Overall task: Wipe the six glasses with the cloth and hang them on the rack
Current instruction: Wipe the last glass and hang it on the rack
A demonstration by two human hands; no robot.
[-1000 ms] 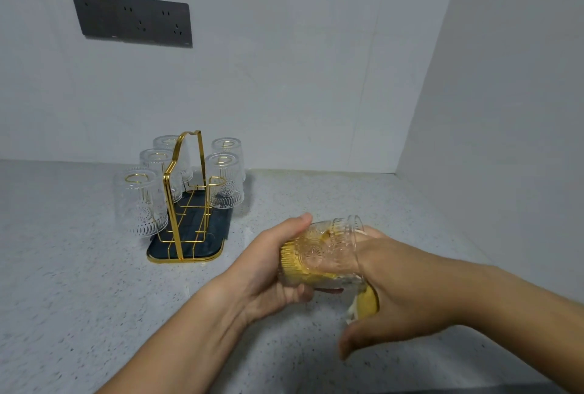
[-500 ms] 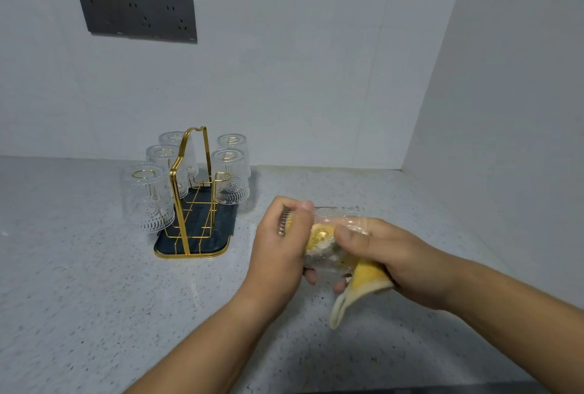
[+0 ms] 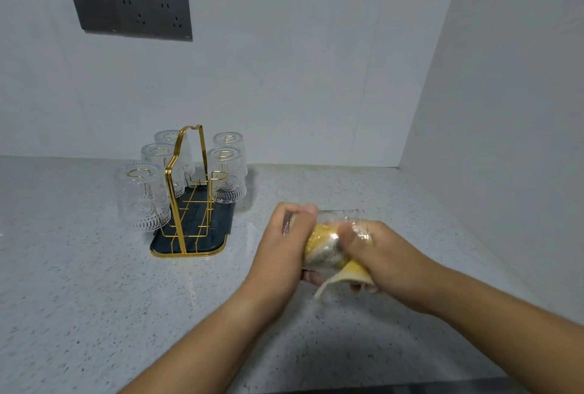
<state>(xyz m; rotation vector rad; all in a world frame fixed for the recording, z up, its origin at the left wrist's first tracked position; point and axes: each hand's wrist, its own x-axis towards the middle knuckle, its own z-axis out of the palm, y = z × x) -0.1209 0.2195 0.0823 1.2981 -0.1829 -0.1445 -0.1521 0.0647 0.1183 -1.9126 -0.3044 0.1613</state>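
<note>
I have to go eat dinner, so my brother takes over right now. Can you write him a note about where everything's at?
Left grip: holds the sixth glass on its side above the counter.
Right grip: holds the yellow cloth, which is stuffed into that glass.
Five glasses hang upside down on the gold rack.
Done: five hung.
Left: finish wiping this one, then hang it on the free front-right peg.

Sixth glass on its side with cloth inside; five racked.
Clear embossed drinking glass [image 3: 335, 235] lies sideways right of the rack, yellow-and-white cloth [image 3: 344, 270] stuffed inside, one corner trailing below. Five matching glasses [image 3: 143, 197] hang inverted on gold wire rack [image 3: 186, 191]: three left, two right.
</note>
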